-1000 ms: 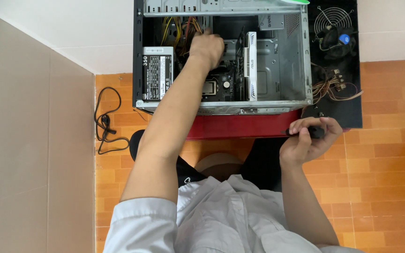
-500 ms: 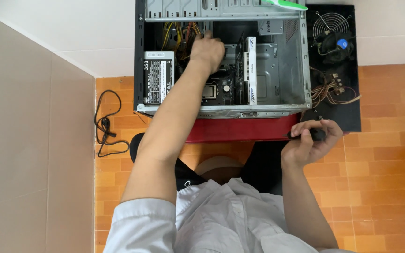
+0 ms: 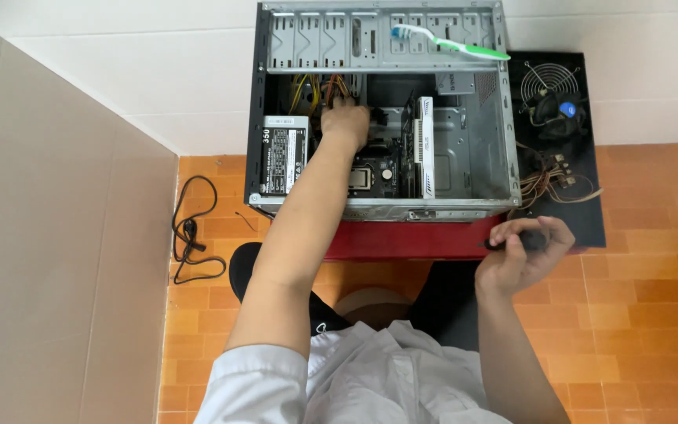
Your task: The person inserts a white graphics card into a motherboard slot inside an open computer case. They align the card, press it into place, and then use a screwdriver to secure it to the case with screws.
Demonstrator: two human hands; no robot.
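- A person in a white shirt leans over an open computer case (image 3: 464, 206) lying on its side on a red stand (image 3: 410, 239), seen from above.
- The left hand (image 3: 344, 122) reaches deep inside the case, fingers curled down among the yellow and orange cables (image 3: 313, 88) near the top of the motherboard (image 3: 374, 169); whether they grip anything cannot be told.
- The right hand (image 3: 521, 251) sits outside the case, just past its lower right corner, fingers closed around a small dark tool handle (image 3: 529, 240).
- A power supply (image 3: 282, 155) sits at the case's left end, and a white expansion card (image 3: 426, 147) stands right of the left hand.
- A green-and-white toothbrush (image 3: 450, 44) rests across the drive bays.
- A loose cooling fan (image 3: 552, 96) lies on a black panel (image 3: 582, 204) right of the case.
- A black cord (image 3: 190, 232) coils on the orange tiled floor (image 3: 653, 330) to the left.
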